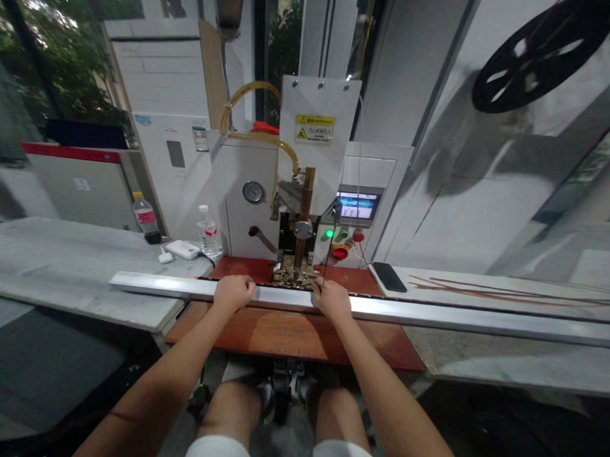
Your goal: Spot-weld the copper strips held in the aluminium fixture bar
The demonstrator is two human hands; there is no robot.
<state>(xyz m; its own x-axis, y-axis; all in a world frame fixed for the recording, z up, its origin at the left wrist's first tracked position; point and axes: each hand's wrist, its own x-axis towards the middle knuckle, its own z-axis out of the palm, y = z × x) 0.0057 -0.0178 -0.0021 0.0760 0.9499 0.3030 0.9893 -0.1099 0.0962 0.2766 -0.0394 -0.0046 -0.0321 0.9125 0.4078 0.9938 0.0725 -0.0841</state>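
A long silvery metal bar [287, 297] lies crosswise on the brown board in front of a bench machine [302, 248] with a copper-coloured upright rod. My left hand [234, 293] is closed over the bar left of the machine's head, fingers curled at its far edge. Just right of the head, my right hand [332, 300] is closed on the bar too, its thumb and fingertips close to the small brass-coloured fixture [286, 271]. A thin dark strip runs along the bar's far edge. Whether my fingertips also pinch this strip is hidden.
Left, on the grey tabletop [73, 267], stand a cola bottle [146, 217] and a water bottle [209, 233], near a white power bank [183, 249]. A phone [389, 277] and thin copper-coloured strips [483, 291] lie right. A black reel [536, 56] hangs upper right.
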